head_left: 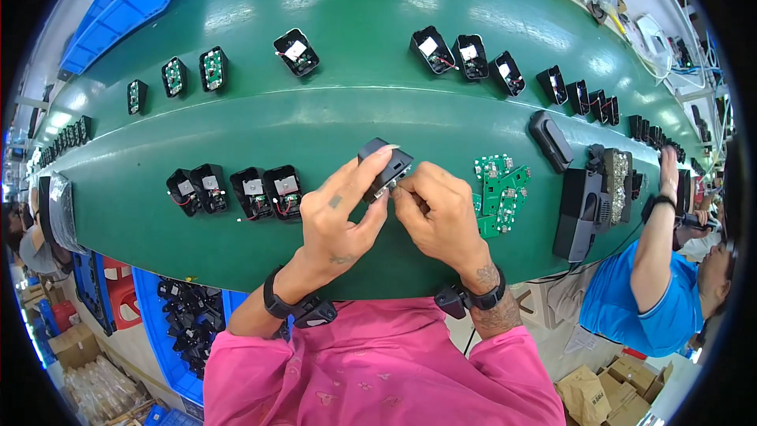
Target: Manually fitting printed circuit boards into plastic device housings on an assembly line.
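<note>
My left hand grips a small black plastic housing, tilted, above the green table. Against its lower edge the fingers of my right hand are pinched together; whatever they hold is hidden. A bit of metal or circuit board shows between the two hands. To the left stand several open black housings with white-topped parts and thin red wires inside. Right of my hands lies a loose pile of green circuit boards.
More housings line the raised far strip. On the right are a closed black case, a dark grey device and a co-worker in a blue shirt. A blue bin of black parts stands below the table's left edge.
</note>
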Demonstrator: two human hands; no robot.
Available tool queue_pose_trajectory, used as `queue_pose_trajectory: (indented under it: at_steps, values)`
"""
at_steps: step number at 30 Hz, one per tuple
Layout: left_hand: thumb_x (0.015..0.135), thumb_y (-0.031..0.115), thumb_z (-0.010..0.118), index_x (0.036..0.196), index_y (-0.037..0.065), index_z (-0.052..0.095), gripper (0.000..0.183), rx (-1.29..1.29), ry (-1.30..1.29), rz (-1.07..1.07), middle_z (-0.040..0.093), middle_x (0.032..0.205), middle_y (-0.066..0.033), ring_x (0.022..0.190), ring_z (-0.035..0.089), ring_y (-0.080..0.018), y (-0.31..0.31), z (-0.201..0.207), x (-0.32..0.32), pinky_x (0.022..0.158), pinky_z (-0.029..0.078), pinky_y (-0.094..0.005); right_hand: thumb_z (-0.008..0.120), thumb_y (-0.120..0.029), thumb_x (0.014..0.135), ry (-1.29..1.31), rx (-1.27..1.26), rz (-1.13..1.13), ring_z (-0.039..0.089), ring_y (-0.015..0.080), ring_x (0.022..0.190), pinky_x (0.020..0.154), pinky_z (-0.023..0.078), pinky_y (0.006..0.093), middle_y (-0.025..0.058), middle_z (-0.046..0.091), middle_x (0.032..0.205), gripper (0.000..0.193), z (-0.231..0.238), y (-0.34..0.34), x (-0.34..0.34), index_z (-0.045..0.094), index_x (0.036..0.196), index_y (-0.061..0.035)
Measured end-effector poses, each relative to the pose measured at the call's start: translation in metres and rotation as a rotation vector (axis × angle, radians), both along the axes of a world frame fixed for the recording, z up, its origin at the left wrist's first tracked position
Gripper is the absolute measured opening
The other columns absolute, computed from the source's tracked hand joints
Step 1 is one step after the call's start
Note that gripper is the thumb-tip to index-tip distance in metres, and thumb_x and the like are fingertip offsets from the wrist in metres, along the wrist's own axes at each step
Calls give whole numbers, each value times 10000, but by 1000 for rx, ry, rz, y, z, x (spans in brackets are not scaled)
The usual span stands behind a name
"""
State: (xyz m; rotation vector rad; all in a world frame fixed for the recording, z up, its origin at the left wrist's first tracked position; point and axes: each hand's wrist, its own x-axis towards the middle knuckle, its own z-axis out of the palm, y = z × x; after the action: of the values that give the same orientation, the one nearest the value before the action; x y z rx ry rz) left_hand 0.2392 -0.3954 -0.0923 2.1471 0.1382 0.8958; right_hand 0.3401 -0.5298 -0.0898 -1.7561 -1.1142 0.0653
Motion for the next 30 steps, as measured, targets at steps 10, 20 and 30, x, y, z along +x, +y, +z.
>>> queue_pose_trajectory:
  at_steps: [10,20,30]
  values:
    - [838,-101,679,1432,-15,395,664,-1030,129,-196,571,1286,-204,958,702,-225,5,16,4,743,616,-270,627,-70,958,628,26,-52,626,77,690,591,502,218,49,673,846,127,5,-4,4,618,972,56]
    - [822,-146,635,1408,4,447,633,-914,218,-255,545,1312,-180,958,701,-220,-5,2,8,810,618,-292,653,-77,956,681,306,-57,590,70,619,556,480,208,53,663,784,116,8,-5,0,654,944,38]
    - [799,-134,628,1295,61,631,533,-455,134,-70,605,1236,-149,802,658,-125,-12,6,5,618,570,-228,677,-174,950,516,-1,-53,481,44,522,463,362,234,1,555,584,252,6,-10,3,650,769,-1]
